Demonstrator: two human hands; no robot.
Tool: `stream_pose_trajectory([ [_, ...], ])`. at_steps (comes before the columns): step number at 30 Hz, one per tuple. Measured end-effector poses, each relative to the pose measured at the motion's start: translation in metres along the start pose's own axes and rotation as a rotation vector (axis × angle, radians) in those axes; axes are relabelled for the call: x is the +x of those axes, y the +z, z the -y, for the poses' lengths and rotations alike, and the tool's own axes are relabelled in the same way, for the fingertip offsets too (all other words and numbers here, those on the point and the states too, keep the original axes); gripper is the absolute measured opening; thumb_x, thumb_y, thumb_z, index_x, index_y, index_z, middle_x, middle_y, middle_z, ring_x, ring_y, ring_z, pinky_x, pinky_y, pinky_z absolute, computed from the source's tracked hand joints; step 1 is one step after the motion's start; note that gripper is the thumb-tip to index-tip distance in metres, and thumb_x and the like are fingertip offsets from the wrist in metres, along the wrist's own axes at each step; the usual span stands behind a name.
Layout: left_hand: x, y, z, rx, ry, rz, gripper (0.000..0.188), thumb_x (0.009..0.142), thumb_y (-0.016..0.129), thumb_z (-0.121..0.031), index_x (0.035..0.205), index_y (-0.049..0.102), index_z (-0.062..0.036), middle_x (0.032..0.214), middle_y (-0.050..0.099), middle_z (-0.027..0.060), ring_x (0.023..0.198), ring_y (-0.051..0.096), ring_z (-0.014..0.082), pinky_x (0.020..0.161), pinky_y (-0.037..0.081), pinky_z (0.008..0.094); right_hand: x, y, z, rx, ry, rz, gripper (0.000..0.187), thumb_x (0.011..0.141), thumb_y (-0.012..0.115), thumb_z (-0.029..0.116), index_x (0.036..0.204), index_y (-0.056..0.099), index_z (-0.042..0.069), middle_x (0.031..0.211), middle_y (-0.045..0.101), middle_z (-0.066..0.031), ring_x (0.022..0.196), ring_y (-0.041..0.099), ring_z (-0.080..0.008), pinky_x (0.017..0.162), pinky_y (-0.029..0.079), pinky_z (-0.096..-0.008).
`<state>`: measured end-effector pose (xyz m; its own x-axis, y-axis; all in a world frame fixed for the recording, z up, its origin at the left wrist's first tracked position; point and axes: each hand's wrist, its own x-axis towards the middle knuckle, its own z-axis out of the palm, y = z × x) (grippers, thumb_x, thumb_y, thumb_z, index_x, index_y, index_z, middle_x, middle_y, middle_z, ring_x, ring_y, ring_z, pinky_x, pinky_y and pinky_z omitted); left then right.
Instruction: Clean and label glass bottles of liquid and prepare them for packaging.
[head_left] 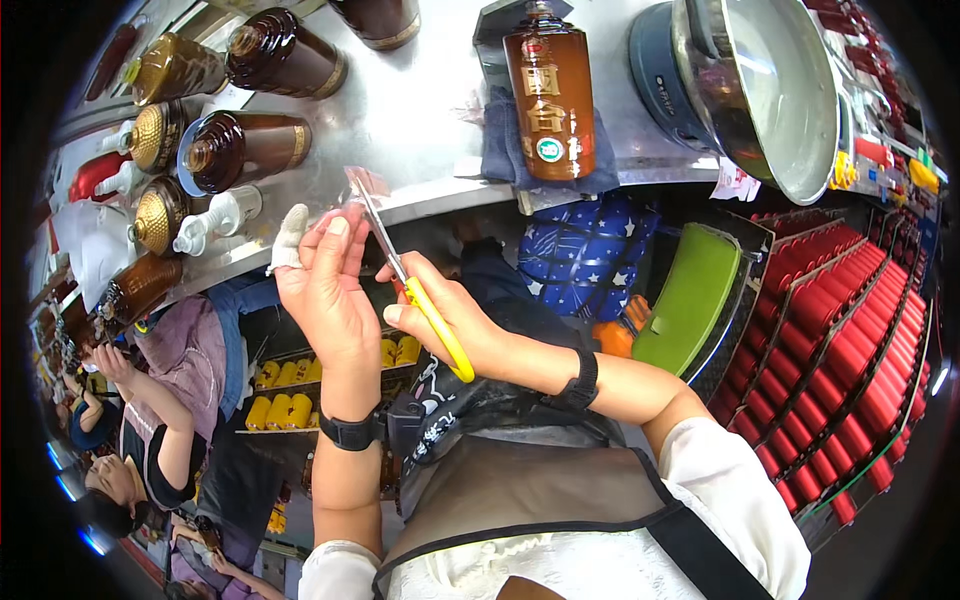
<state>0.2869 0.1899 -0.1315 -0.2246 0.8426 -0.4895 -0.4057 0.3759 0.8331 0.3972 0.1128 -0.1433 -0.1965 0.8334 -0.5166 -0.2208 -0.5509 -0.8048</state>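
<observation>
My left hand [335, 295], a white covering on one finger, is raised at the bench edge. Its thumb and fingers pinch a small piece of clear, reddish film [368, 182]. My right hand [452, 318] grips a pair of scissors [437, 325] by its yellow handles. The metal blades point up and away from me, close against the film and my left fingertips; whether they are cutting it I cannot tell. Beyond my hands, a brown bottle [552, 105] with gold characters and a round green-and-white sticker lies on a dark blue cloth [497, 135].
Several brown bottles [250, 148] and gold domed caps [160, 222] crowd the metal bench [420, 110] at left. A steel pan [790, 110] holding liquid sits by a blue appliance [660, 85]. Racks of red cylinders [820, 350] and a green chair back [690, 295] stand right. People sit left.
</observation>
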Motion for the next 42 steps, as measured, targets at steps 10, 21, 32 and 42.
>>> stream_pose_trajectory([
  [10,0.0,0.005,0.0,0.002,-0.017,0.044,0.041,0.088,0.064,0.005,0.125,0.045,0.0035,0.105,0.064,0.0129,0.101,0.066,0.0227,0.093,0.055,0.0342,-0.001,-0.002,0.002,-0.028,-0.037,-0.033,0.039,0.091,0.066,0.019,0.119,0.044,0.004,0.081,0.055,-0.0142,0.072,0.055,-0.0214,0.07,0.048,-0.0337],
  [21,0.002,0.0,0.004,-0.161,-0.112,0.045,0.043,0.086,0.065,0.008,0.124,0.044,0.0014,0.104,0.065,0.0145,0.098,0.065,0.0216,0.09,0.054,0.0336,-0.003,-0.001,0.01,0.012,0.039,-0.027,0.04,0.091,0.065,0.019,0.124,0.045,0.006,0.074,0.054,-0.0069,0.068,0.053,-0.0143,0.064,0.045,-0.0307],
  [32,-0.004,-0.002,0.002,-0.206,-0.167,0.031,0.041,0.087,0.063,0.008,0.124,0.045,-0.0005,0.105,0.066,0.0141,0.1,0.066,0.021,0.092,0.055,0.0322,-0.002,0.001,0.0,0.059,0.007,0.01,0.043,0.091,0.064,0.021,0.126,0.045,0.003,0.073,0.051,-0.0031,0.068,0.051,-0.0113,0.065,0.044,-0.0281],
  [42,-0.004,-0.003,0.006,-0.211,-0.174,0.035,0.039,0.087,0.063,0.008,0.121,0.046,-0.0002,0.107,0.065,0.0146,0.1,0.066,0.0199,0.089,0.056,0.0303,0.0,0.0,0.006,-0.002,0.038,-0.016,0.041,0.09,0.064,0.021,0.123,0.046,0.003,0.073,0.054,-0.0073,0.068,0.056,-0.0159,0.066,0.046,-0.0298],
])
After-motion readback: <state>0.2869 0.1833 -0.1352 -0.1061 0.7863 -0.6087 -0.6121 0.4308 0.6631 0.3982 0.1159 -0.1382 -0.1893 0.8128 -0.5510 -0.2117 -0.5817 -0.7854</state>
